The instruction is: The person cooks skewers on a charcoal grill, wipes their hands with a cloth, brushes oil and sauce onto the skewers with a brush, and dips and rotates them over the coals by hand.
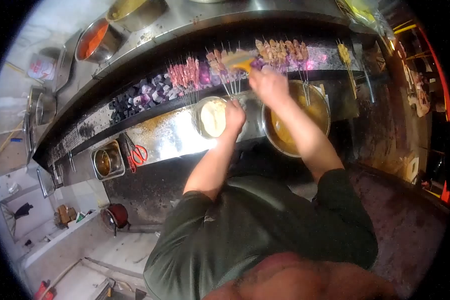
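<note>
My left hand (235,116) is closed round the bare ends of several meat skewers (216,61), whose meat lies over the charcoal grill. In my right hand (269,86) is a basting brush (241,62) with an orange-yellow handle, its head over the meat of those skewers. Redder raw skewers (185,72) lie to the left, and browner skewers (277,51) to the right. Close beside my left hand stands a small bowl (200,120) with a pale, creamy content. Below my right forearm is a large metal bowl (266,131) holding a brownish-yellow liquid and a metal utensil.
Charcoal (140,97) fills the grill's left part, and coals glow at right. Orange-handled scissors (138,155) and a metal container (116,152) sit on the front ledge. Metal pots (102,50) stand behind the grill. Yellowish skewers (346,57) lie at the right end.
</note>
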A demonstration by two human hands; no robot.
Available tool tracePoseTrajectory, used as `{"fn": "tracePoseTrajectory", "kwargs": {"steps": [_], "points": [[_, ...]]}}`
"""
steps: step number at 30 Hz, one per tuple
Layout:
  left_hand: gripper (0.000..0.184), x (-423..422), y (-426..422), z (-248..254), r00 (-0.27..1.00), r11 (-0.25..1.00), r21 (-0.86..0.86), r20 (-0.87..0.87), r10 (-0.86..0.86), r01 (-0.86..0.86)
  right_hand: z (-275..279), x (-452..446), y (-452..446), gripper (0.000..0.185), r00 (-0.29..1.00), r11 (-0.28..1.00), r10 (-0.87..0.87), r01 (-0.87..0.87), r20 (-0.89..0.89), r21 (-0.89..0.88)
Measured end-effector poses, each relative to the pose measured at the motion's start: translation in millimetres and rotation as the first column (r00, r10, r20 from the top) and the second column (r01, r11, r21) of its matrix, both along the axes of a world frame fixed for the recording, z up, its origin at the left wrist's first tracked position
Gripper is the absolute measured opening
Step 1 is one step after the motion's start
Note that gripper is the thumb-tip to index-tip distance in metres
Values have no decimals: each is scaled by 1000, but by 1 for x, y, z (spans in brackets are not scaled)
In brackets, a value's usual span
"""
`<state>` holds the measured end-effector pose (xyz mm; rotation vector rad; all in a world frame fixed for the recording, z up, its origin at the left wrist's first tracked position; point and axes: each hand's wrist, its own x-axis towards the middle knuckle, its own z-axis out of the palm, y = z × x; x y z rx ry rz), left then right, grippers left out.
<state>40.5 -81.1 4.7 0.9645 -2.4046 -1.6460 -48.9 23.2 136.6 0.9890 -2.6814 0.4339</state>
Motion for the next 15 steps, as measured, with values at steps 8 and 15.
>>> {"fn": "tracePoseTrajectory", "kwargs": {"steps": [8, 15], "points": [[42, 4, 10, 30, 998, 966, -260, -63, -22, 5, -5, 4, -3, 20, 997, 993, 64, -69, -51, -101], [32, 7, 2, 32, 985, 906, -393, 133, -112, 157, -22, -24, -36, 16, 991, 993, 118, -118, -67, 2]]}}
